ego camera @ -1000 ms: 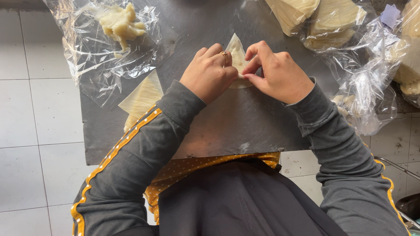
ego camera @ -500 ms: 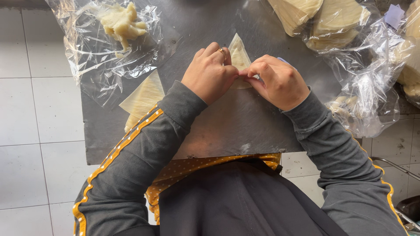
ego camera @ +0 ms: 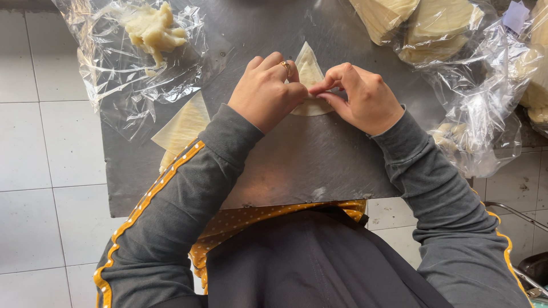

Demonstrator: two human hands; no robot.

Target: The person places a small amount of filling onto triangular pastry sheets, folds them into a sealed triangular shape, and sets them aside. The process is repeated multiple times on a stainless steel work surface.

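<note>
At the centre of the frame, our left hand [ego camera: 268, 91] and right hand [ego camera: 362, 97] close together on a thin triangular pastry sheet [ego camera: 309, 71] lying on the grey metal counter [ego camera: 297, 165], fingertips [ego camera: 319, 88] pinching its lower edge while the pointed tip stands clear above the knuckles. Both hands are narrowed into a pinch on the sheet; whether any filling sits inside, we cannot tell. The dough looks thin, so we judge that too hard a tug at the fold could tear it, and an uneven pinch could leave the seam gaping. A spare sheet [ego camera: 182, 122] lies left of our forearm, where a sleeve could drag it off the edge. A clear bag with a lump of dough [ego camera: 151, 28] sits upper left; bagged stacks of sheets [ego camera: 434, 25] crowd the upper right.
</note>
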